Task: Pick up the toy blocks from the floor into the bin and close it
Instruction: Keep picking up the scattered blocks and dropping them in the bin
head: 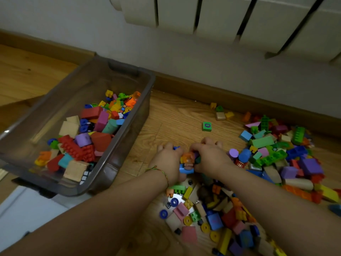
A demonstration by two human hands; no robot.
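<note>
A grey see-through bin [147, 84] stands on the wooden floor at the left, partly filled with coloured toy blocks [86, 137]. Many more blocks [273, 152] lie scattered on the floor at the right and between my forearms. My left hand [168, 159] and my right hand [210, 156] are cupped together, fingers curled around a small clump of blocks [187, 161], orange and blue among them, just right of the bin. A thin bracelet circles my left wrist.
A green block with a numeral [207, 126] lies alone on the floor beyond my hands. A few small blocks [221, 112] sit near the skirting board [239, 100]. A white radiator [221, 19] hangs on the wall above. A white surface [27, 215] lies under the bin's near corner.
</note>
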